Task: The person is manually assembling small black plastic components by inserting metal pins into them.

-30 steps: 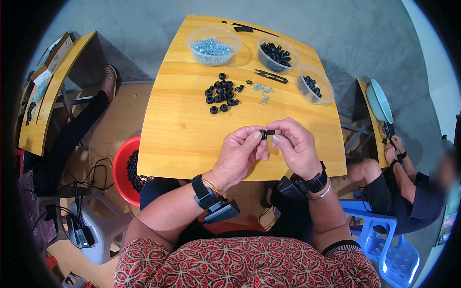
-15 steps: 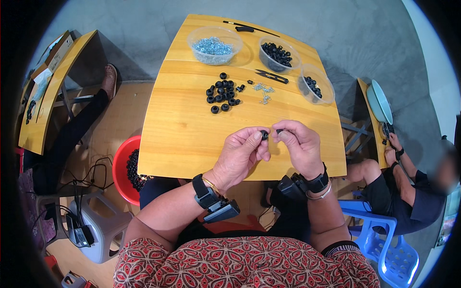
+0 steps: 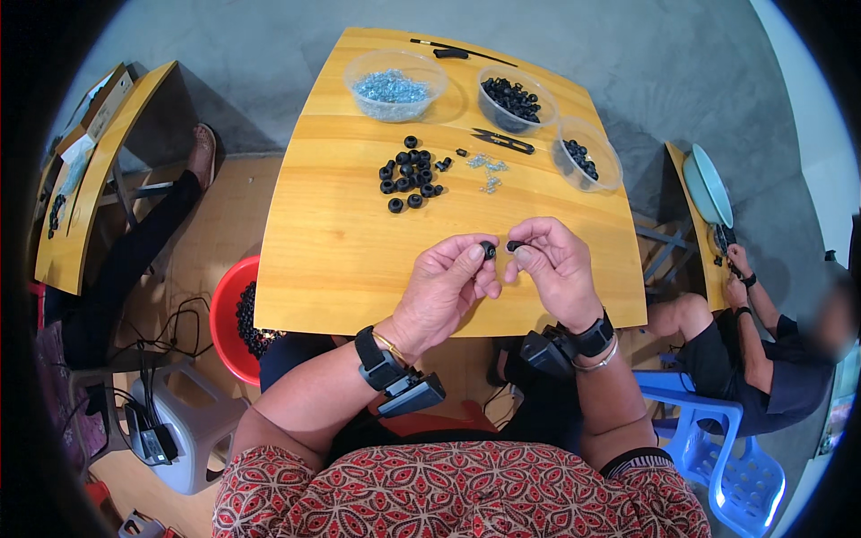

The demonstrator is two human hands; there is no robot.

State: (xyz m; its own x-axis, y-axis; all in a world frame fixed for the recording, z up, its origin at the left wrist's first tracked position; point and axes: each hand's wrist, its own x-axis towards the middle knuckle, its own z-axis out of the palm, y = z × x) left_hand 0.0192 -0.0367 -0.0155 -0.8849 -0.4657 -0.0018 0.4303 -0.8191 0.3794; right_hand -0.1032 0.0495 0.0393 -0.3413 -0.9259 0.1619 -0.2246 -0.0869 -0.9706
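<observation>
Above the near half of the wooden table, my two hands face each other. Between thumb and fingers, my left hand [image 3: 448, 280] pinches a round black part [image 3: 488, 250] with a hole in its face. My right hand [image 3: 554, 267] pinches a smaller black piece [image 3: 514, 246], a short gap away from the round one. Beyond my hands, a cluster of round black parts [image 3: 405, 182] lies on the table. Beside it are a few smaller black pieces [image 3: 444, 165] and a scatter of tiny silvery pieces [image 3: 489, 165]. Black thread snips [image 3: 503, 142] rest farther back.
Clear bowls stand at the back: one of bluish small pieces [image 3: 392, 87], two of black parts [image 3: 510, 99] [image 3: 578, 160]. A thin black rod [image 3: 462, 51] lies behind. A red basin [image 3: 231, 345] sits left of the table, a blue chair [image 3: 717, 439] right, near a seated person [image 3: 762, 359].
My right hand has risen slightly and turned, so more of its small black piece shows. My left hand stays nearly in place, still pinching the round part. The whole view has shifted slightly.
</observation>
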